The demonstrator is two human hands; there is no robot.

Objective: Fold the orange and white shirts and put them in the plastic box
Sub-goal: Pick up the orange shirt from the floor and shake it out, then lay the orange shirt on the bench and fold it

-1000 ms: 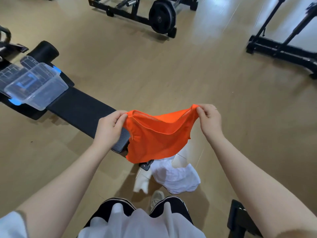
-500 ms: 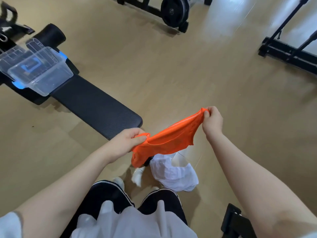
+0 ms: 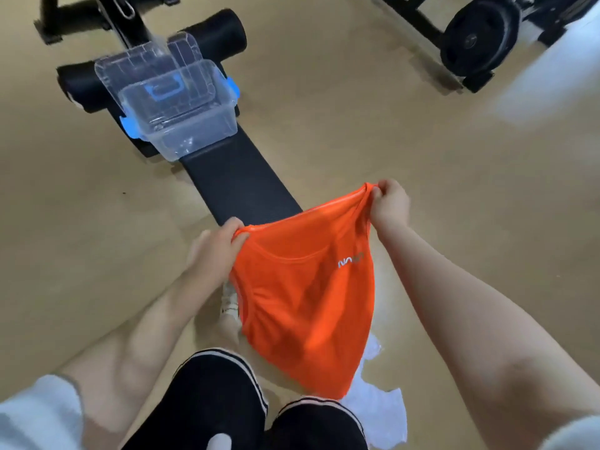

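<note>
Tan gym flooring [image 3: 422,157] spreads under a black padded bench [image 3: 240,180]. At the bench's far end sits a clear plastic box [image 3: 181,112] with blue latches, its lid leaning behind it; nothing shows inside. The orange shirt [image 3: 305,293] hangs just past the bench's near end, with small white lettering too blurred to read. The left hand [image 3: 217,245] and right hand [image 3: 389,203], arms outstretched, each pinch a top corner. The white shirt [image 3: 380,414] lies crumpled on the floor below.
</note>
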